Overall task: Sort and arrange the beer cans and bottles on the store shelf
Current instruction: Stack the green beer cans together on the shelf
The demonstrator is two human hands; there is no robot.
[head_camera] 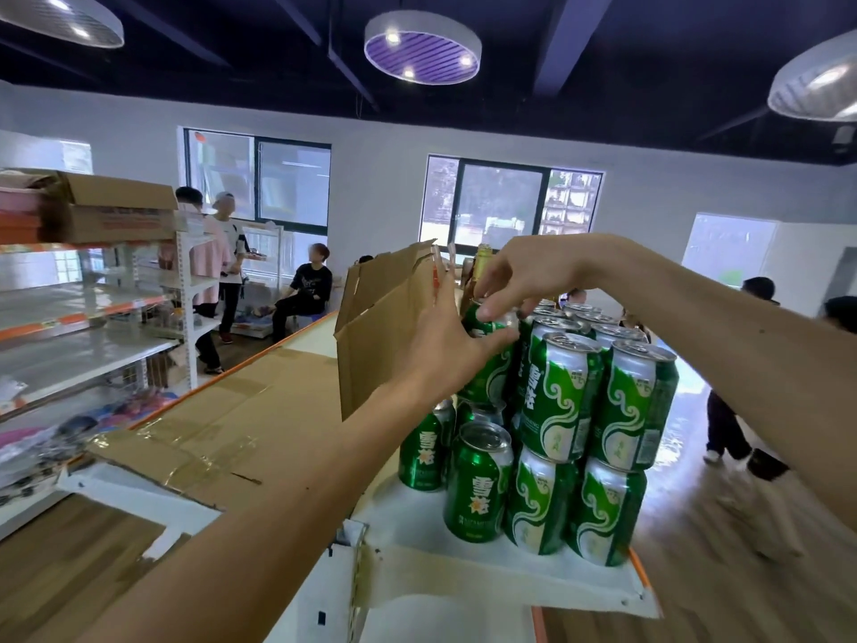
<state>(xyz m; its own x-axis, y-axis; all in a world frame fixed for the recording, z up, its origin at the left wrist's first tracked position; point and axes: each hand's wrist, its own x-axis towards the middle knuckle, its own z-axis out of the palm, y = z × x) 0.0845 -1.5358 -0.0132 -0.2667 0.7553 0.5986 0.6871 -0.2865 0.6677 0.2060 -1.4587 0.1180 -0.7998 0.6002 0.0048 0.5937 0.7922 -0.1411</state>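
Observation:
Green beer cans (561,401) stand stacked in two layers on the white top shelf (468,573). Both hands meet at one green can (482,324) on the upper layer's far left. My right hand (514,276) pinches its top rim from above. My left hand (445,336) presses its left side with thumb and spread fingers. Right behind the can rises a brown bottle with a gold cap (483,252), mostly hidden by my right hand. A single can (477,480) stands in front on the lower layer.
An opened cardboard box (385,327) stands upright just left of the cans; flattened taped cardboard (222,424) covers the shelf top to the left. White shelving (92,317) carries boxes at far left. Several people stand or sit behind and at right.

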